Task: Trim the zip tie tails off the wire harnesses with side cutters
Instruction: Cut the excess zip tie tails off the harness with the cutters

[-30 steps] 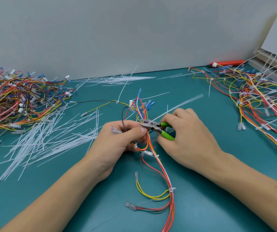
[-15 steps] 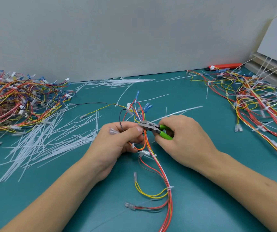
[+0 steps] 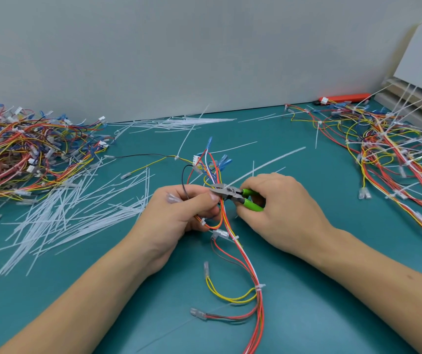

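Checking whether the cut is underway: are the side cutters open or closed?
Closed or almost: the side cutters show no gap between the blades, and the right hand grips the green handles close together.

Soft, even light is falling from overhead, keeping the scene bright without glare. Faint shadows are pooling on the teal table (image 3: pixel 332 290) under the forearms, near the bottom edge. The wide lens is bending the far wall (image 3: pixel 179 47) and the table's back edge into a curve. Detail is staying fairly sharp in the middle and smearing slightly toward the left and right edges.
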Demonstrator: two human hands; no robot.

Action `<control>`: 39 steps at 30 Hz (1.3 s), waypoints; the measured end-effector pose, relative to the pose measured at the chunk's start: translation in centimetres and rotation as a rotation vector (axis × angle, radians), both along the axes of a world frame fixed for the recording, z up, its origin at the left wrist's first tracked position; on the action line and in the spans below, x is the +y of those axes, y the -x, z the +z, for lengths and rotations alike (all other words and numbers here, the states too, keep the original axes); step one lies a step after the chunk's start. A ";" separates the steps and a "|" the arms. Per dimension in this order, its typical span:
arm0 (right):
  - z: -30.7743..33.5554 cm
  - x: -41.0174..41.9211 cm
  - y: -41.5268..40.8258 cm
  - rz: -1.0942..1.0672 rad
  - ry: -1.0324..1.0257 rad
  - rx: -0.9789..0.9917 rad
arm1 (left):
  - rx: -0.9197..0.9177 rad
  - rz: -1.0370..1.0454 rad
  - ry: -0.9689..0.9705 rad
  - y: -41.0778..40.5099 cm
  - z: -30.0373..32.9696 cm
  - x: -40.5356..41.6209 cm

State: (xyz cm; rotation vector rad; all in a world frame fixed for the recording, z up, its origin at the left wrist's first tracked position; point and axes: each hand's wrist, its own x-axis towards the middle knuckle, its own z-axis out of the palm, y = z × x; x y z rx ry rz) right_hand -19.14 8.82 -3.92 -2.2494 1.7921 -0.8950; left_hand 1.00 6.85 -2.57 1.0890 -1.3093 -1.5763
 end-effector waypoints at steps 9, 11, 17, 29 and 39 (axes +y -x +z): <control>-0.1 0.0 -0.1 -0.052 -0.048 -0.035 | -0.005 0.004 0.002 0.1 0.2 0.3; 0.0 0.1 -0.1 -0.028 -0.025 -0.020 | -0.005 0.017 -0.003 0.1 0.2 0.2; 0.4 0.1 -0.1 -0.031 -0.044 0.010 | -0.001 0.016 -0.015 0.0 0.0 0.0; 0.4 0.1 -0.2 -0.008 -0.050 0.023 | -0.015 -0.023 0.012 0.0 -0.3 -0.2; 0.0 0.3 -0.2 -0.059 -0.020 0.023 | -0.020 -0.019 0.015 -0.1 0.0 0.1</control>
